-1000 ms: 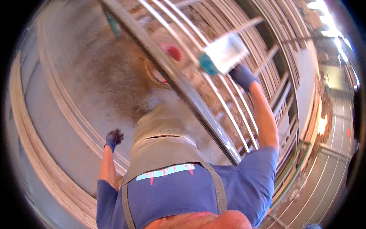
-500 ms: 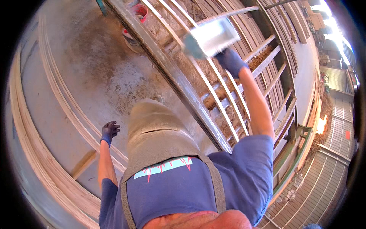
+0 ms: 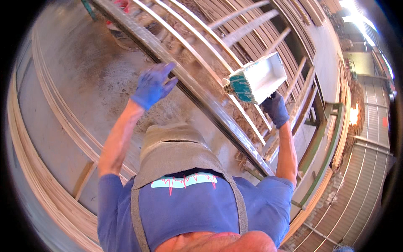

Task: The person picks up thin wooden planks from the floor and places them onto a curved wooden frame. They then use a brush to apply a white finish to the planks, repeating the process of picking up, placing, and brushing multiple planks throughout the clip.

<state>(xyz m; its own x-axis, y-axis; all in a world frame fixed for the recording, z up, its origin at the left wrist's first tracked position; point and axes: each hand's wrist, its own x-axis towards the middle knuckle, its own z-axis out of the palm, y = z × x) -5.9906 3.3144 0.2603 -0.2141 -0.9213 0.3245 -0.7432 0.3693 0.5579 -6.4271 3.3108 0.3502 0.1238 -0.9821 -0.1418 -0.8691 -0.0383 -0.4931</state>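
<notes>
Landmark: the long grey metal rail [image 3: 205, 101], slanting before you from far left to near right. Left of the rail: your blue-gloved left hand [image 3: 150, 87], just beside its edge, contact unclear; the grey concrete floor [image 3: 105, 71]; farthest left, long pale wooden boards [image 3: 42, 180]. Right of the rail: thin white straight strips [image 3: 247, 119]; over them, the white-and-teal open box-shaped container [image 3: 266, 74], in your dark-blue-gloved right hand [image 3: 277, 111]. Farther right, brown wooden planks [image 3: 205, 10].

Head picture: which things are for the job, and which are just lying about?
Probably in use:
white-and-teal container, in the right hand
metal rail, near the open left hand

Probably lying about:
long boards, far left
stacked boards, upper right
</notes>
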